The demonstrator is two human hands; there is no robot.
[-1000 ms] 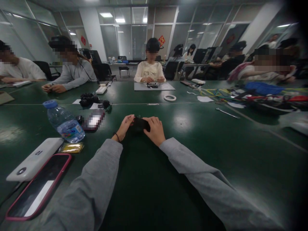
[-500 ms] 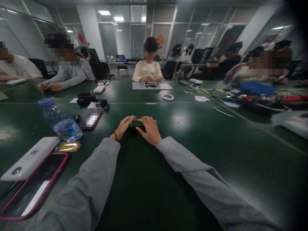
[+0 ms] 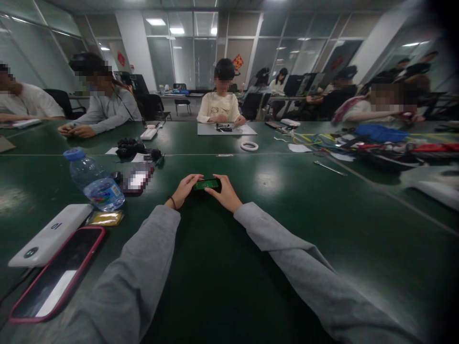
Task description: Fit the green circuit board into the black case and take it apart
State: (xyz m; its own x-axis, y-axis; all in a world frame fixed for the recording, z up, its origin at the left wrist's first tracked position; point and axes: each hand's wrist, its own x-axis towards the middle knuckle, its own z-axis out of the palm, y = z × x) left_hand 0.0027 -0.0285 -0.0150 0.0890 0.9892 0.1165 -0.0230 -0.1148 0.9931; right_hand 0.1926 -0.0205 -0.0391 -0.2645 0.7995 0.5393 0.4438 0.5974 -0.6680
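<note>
Between my two hands, just above or on the dark green table, is a small rectangular green circuit board [image 3: 205,184] with a dark edge. Its green face is turned up toward me. My left hand [image 3: 185,189] grips the left end, with a dark band round the wrist. At the other end my right hand [image 3: 225,193] has its thumb along the near edge and its fingers behind. Fingertips on the far side are partly hidden, and fine detail on the board is too small to read.
Left of me are a water bottle [image 3: 98,186], a white power bank [image 3: 52,234], a red-cased phone [image 3: 59,274] and a yellow packet [image 3: 104,218]. A wrench [image 3: 330,168], a white ring [image 3: 249,146] and tangled cables [image 3: 380,136] lie farther off. A person [image 3: 220,102] sits opposite.
My right fingers have moved off the board's top to its right end, so more of the green face shows. The view has shifted slightly.
</note>
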